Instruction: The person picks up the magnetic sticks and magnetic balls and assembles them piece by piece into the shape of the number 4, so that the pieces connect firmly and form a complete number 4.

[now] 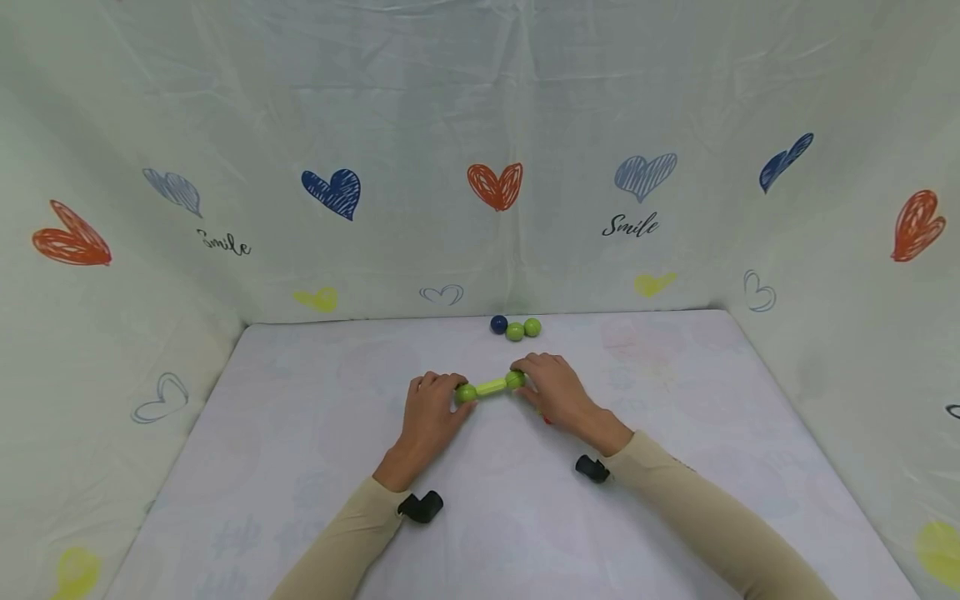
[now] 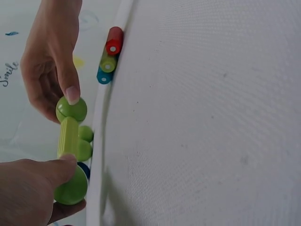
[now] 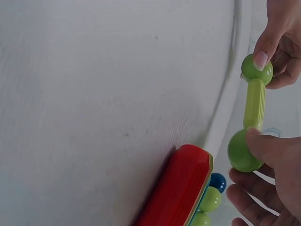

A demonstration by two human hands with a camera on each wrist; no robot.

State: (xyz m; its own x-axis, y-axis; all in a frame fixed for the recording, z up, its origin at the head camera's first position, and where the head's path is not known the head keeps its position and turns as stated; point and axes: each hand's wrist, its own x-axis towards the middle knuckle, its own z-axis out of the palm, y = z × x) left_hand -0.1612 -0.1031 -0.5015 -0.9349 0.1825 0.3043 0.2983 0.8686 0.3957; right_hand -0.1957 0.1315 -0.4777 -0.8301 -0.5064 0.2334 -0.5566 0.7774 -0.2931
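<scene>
A yellow-green ridged rod [image 1: 491, 387] joins two green balls, one at each end. My left hand [image 1: 433, 412] pinches the left green ball [image 1: 467, 393] between thumb and fingers. Around the right green ball [image 1: 515, 379] curl the thumb and fingers of my right hand [image 1: 558, 392]. The right wrist view shows the rod [image 3: 254, 103] meeting both balls in a straight line. Below my right hand lies a red rod [image 1: 547, 419], mostly hidden in the head view. Beside it in the left wrist view are a yellow-green rod [image 2: 108, 62] and a blue rod [image 2: 104, 76].
Toward the back edge of the white table [image 1: 315, 450] sit a navy ball [image 1: 498, 324] and two loose green balls [image 1: 532, 327]. A heart-printed curtain [image 1: 405, 242] stands behind and at both sides. Black devices [image 1: 422, 507] are strapped at both wrists.
</scene>
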